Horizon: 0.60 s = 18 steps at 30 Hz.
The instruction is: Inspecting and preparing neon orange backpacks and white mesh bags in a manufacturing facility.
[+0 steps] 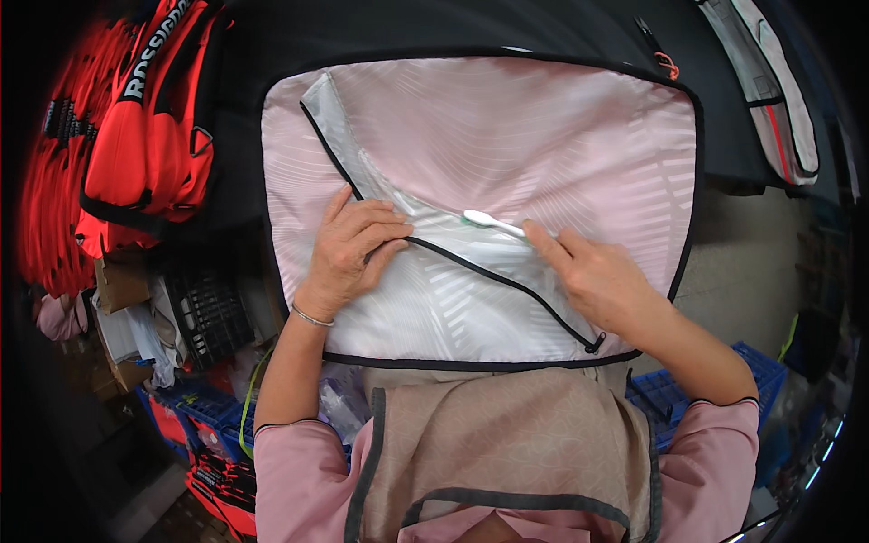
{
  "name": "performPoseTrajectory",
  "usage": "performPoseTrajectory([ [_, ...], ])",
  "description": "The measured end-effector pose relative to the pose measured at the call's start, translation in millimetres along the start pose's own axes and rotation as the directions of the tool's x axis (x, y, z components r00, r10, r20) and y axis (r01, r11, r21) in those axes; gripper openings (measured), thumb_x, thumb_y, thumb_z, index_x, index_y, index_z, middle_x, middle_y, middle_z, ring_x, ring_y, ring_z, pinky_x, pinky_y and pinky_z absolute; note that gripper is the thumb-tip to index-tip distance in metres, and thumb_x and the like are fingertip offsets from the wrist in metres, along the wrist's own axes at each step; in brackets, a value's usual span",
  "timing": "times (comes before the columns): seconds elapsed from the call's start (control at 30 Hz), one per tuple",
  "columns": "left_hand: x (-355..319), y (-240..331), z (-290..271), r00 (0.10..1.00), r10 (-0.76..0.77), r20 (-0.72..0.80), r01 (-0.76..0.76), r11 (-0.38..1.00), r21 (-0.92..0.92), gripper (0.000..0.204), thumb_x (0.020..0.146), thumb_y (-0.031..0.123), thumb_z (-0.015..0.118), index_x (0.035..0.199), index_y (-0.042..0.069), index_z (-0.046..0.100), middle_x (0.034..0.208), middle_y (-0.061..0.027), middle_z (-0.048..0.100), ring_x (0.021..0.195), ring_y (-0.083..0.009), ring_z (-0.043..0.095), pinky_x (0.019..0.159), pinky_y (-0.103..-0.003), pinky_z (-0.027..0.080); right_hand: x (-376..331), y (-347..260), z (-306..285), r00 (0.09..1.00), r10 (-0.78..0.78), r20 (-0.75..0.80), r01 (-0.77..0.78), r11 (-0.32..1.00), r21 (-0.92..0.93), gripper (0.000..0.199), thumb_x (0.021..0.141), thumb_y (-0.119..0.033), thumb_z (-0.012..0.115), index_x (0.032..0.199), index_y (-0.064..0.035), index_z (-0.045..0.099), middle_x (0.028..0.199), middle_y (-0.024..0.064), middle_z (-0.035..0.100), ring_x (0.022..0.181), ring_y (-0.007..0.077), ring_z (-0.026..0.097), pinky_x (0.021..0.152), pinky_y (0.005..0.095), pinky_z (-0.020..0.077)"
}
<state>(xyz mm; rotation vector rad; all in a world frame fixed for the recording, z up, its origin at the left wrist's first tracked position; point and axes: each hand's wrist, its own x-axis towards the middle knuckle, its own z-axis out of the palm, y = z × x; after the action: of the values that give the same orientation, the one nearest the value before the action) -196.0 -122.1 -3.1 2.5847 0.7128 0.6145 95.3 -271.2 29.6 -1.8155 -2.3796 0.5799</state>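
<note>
A pale pink patterned fabric panel (552,118) with black piping lies spread before me. A black zipper (507,278) runs slantwise across it, its slider near the lower right corner. Between the zipper and the pink part shows a strip of whitish fabric (339,122). My left hand (348,249) lies on the panel, thumb and forefinger closing on the zipper edge, the other fingers spread. In my right hand (597,276) is a white toothbrush (496,223), its bristles down against the whitish fabric beside the seam.
Red bags (149,136) are stacked at the far left. On the dark table (407,27) at the far right lie a grey-and-white strip piece (769,100) and a small black tool with an orange cord (658,50). Blue crates (756,376) stand low on both sides.
</note>
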Motion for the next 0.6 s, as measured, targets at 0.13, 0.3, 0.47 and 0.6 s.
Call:
performPoseTrajectory([
  [0.13, 2.6, -1.5, -2.6, 1.0, 0.007, 0.005, -0.007, 0.999, 0.041, 0.02, 0.073, 0.008, 0.077, 0.092, 0.014, 0.072, 0.096, 0.0004, 0.069, 0.104, -0.0185, 0.063, 0.112, -0.044, 0.031, 8.3, 0.2, -6.6, 0.999, 0.01, -0.048, -0.009, 1.0, 0.021, 0.068, 0.075, 0.002, 0.057, 0.142, -0.0059, 0.043, 0.089, 0.0123, 0.055, 0.073, 0.0298, 0.062, 0.059, 0.0383, 0.0518],
  [0.3, -7.4, -11.6, -7.4, 1.0, -0.008, 0.006, 0.008, 0.999, 0.051, 0.019, 0.075, 0.007, 0.076, 0.093, 0.013, 0.072, 0.097, 0.0, 0.069, 0.105, -0.0191, 0.063, 0.113, -0.045, 0.03, 6.2, 0.3, 2.5, 0.995, -0.058, -0.076, 0.056, 0.998, -0.03, 0.066, 0.078, -0.002, 0.057, 0.142, -0.007, 0.044, 0.087, 0.0104, 0.055, 0.074, 0.026, 0.063, 0.056, 0.0369, 0.0517],
  [0.47, -14.0, -12.0, -5.0, 1.0, -0.005, -0.023, 0.007, 0.996, 0.093, 0.017, 0.076, 0.008, 0.076, 0.092, 0.013, 0.073, 0.097, -0.0003, 0.069, 0.105, -0.019, 0.063, 0.112, -0.043, 0.03, -30.2, 3.9, -4.9, 0.999, -0.017, 0.033, 0.021, 0.993, -0.116, 0.052, 0.085, -0.006, 0.054, 0.136, 0.0002, 0.044, 0.089, 0.0128, 0.059, 0.077, 0.0259, 0.067, 0.059, 0.0354, 0.0555],
  [0.6, -13.1, -13.4, -4.9, 0.999, 0.021, -0.028, -0.018, 0.995, 0.101, 0.017, 0.076, 0.009, 0.076, 0.092, 0.012, 0.073, 0.097, -0.0003, 0.069, 0.104, -0.0195, 0.063, 0.111, -0.044, 0.031, -17.3, -4.1, -8.9, 0.999, 0.012, 0.051, -0.007, 0.996, -0.092, 0.058, 0.083, -0.006, 0.056, 0.139, 0.0009, 0.041, 0.089, 0.0121, 0.059, 0.08, 0.026, 0.067, 0.059, 0.0348, 0.0566],
])
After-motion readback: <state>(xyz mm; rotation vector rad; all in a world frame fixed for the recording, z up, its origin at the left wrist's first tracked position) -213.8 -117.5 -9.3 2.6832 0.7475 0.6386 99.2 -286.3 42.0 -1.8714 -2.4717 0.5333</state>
